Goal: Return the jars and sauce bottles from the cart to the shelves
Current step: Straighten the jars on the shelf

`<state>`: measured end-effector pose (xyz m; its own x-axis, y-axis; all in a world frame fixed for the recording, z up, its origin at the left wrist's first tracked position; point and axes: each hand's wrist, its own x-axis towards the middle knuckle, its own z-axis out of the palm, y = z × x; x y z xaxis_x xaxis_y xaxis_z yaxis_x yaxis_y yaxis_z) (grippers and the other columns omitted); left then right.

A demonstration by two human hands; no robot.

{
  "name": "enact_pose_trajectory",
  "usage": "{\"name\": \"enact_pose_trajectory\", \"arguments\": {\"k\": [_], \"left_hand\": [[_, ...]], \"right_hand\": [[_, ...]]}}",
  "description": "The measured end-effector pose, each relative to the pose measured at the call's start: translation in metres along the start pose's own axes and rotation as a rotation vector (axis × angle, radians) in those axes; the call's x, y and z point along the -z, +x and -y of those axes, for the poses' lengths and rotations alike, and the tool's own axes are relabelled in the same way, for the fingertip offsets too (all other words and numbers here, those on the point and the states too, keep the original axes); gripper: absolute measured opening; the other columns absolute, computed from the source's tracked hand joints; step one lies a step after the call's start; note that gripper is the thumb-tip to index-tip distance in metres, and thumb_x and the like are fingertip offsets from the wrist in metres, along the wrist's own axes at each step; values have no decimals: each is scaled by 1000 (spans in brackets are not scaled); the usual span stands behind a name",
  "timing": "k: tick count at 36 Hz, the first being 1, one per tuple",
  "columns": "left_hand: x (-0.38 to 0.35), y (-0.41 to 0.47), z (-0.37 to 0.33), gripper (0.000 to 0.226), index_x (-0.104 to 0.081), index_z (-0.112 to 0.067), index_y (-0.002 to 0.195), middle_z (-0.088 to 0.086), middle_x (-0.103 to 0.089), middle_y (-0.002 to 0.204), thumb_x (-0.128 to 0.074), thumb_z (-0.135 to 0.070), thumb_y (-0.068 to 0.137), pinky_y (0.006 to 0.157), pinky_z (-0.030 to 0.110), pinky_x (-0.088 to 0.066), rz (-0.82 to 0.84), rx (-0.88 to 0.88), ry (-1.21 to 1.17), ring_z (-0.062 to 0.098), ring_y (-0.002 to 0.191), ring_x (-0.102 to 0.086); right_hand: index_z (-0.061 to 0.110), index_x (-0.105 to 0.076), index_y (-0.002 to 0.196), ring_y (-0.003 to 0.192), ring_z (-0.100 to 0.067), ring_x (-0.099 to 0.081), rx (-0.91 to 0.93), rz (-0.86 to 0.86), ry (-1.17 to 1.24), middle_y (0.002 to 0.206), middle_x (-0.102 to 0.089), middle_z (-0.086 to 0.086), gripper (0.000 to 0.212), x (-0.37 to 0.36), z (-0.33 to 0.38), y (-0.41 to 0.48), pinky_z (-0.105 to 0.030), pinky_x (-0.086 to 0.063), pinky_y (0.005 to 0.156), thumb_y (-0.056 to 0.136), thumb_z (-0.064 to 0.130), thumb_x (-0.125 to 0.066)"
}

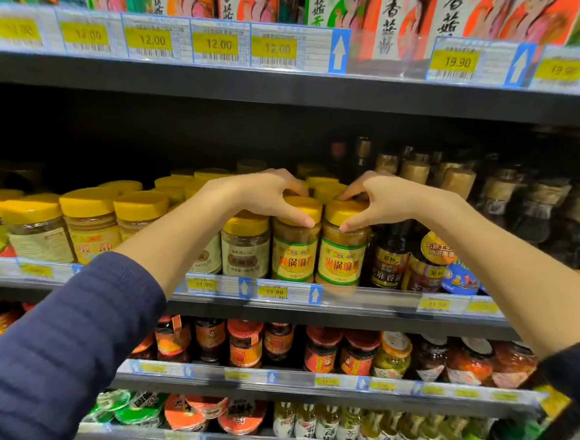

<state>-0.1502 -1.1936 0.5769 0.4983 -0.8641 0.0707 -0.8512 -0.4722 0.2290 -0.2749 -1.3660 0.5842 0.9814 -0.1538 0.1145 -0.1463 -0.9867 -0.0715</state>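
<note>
Two yellow-lidded sauce jars with green-and-yellow labels stand side by side at the front of the middle shelf [372, 296]. My left hand [266, 190] grips the lid of the left jar [294, 251] from above, thumb on the lid's front. The right jar [341, 257] is held the same way by my right hand [382, 199]. Both jars rest upright on the shelf, touching each other. The cart is out of view.
More yellow-lidded jars [86, 219] fill the shelf to the left and behind. Dark sauce bottles [390, 257] stand right beside the right jar. Red-lidded jars [245, 344] fill the shelf below, boxed goods [388, 17] the shelf above.
</note>
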Motion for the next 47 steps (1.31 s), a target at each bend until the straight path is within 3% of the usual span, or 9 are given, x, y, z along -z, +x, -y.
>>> {"name": "enact_pose_trajectory", "arguments": {"k": [8,16,24,30,34,37,40,47], "left_hand": [[-3,-2,-4,75,-34,-28,143,0,-28,151,-59,-59,79,105,37,-35,-9,16,-16,23,136,-32],[5,-21,7,77,-38,-22,140,0,-43,143,-64,-55,76,103,35,-42,-94,-12,-63,19,129,-44],[26,-67,69,73,-47,-24,133,-2,-51,135,-71,-52,71,102,40,-45,-148,137,-27,17,123,-50],[28,-86,111,76,-49,-20,132,0,-50,136,-72,-54,68,103,35,-43,-134,193,13,17,121,-50],[26,-84,128,83,-48,-16,134,3,-53,136,-68,-61,68,103,36,-43,-91,177,67,18,122,-51],[22,-78,134,79,-46,-13,136,4,-52,137,-65,-58,74,97,28,-42,-66,127,92,20,122,-51],[19,-72,138,77,-46,-14,136,3,-52,135,-65,-58,75,86,23,-41,-67,102,79,18,118,-51],[22,-63,149,79,-49,-17,133,1,-48,127,-66,-62,71,82,24,-45,-43,43,58,11,101,-47]], "right_hand": [[17,-42,139,129,-24,-40,13,-14,-3,141,-40,-6,69,-2,2,-4,-32,-41,98,80,45,-66],[17,-46,136,131,-21,-44,116,-128,114,143,-47,-4,70,10,25,-4,-36,-43,104,76,46,-69],[16,-53,132,123,-17,-52,233,-128,197,135,-55,-3,64,6,90,20,-32,-45,102,76,41,-71],[12,-54,130,122,-19,-53,178,-89,144,134,-56,-5,69,-12,125,46,-30,-42,104,73,45,-73],[18,-49,134,128,-23,-44,66,-10,7,140,-45,-5,74,-18,133,57,-32,-38,103,73,56,-67],[20,-45,135,128,-25,-41,-26,44,-48,143,-39,-5,81,-21,135,63,-36,-39,101,70,63,-65],[17,-45,136,122,-25,-46,-62,72,-32,139,-40,-7,84,-23,136,65,-33,-43,94,69,62,-67],[19,-46,137,125,-23,-44,-40,79,-25,142,-40,-5,74,-23,140,64,-30,-42,96,75,53,-66]]}}
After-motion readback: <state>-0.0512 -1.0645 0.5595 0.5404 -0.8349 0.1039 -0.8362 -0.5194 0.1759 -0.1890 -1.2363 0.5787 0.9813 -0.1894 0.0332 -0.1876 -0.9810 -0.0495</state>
